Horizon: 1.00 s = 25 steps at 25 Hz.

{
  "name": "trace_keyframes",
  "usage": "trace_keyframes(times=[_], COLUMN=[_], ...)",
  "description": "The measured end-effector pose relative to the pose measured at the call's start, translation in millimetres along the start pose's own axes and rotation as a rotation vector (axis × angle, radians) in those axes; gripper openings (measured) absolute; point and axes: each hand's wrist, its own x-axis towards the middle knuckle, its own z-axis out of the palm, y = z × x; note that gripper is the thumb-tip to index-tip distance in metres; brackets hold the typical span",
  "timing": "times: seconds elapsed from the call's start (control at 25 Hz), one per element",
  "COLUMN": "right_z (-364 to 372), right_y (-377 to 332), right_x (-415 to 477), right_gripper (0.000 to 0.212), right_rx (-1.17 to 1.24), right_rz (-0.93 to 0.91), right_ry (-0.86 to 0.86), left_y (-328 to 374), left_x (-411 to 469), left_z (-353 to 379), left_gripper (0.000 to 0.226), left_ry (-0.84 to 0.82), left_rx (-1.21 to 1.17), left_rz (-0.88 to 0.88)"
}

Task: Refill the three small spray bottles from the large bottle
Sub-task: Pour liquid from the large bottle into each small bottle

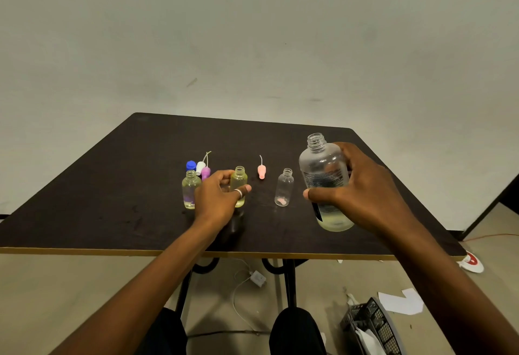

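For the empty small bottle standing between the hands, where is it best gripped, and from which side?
Probably round its straight body, below the shoulder, from the left: the empty small bottle stands upright with an open neck, so a side grip leaves the mouth free, and the large bottle in the right hand crowds its right side.

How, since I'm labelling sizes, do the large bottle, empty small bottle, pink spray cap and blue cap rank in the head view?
1. large bottle
2. empty small bottle
3. pink spray cap and blue cap: too alike to rank.
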Motion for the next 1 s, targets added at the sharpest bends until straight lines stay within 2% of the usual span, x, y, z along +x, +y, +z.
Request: trace_keyframes(times=[0.52, 0.68, 0.76, 0.84, 0.92, 1.0], right_z=[-1.1, 2.8, 5.0, 7.2, 9.4, 10.3], right_y=[4.8, 8.5, 10.8, 12.9, 15.6, 18.1], right_x=[3.2, 3.9, 4.4, 4.7, 5.4, 6.0], right_gripper=[0.074, 0.073, 0.074, 0.074, 0.073, 0.073], right_rx=[0.009, 0.025, 0.042, 0.065, 0.084, 0.1], right_rz=[0.0, 0.011, 0.02, 0.028, 0.031, 0.039], right_ry=[0.0, -0.002, -0.01, -0.019, -0.027, -0.035], left_y=[-13.1, -6.8, 1.3, 11.8, 20.7, 26.9], left_x=[2.4, -3.6, -16.2, -31.9, -39.8, -40.2], left_z=[3.6, 4.5, 7.1, 13.8, 23.8, 34.6], left_gripper=[0.05, 0.083, 0.085, 0.075, 0.067, 0.062], left_ry=[0.022, 0.019, 0.117, 0.186, 0.17, 0.111], left_rx=[0.068, 0.075, 0.172, 0.199, 0.163, 0.156], left_rz=[-0.009, -0.027, 0.071, 0.264, 0.39, 0.412])
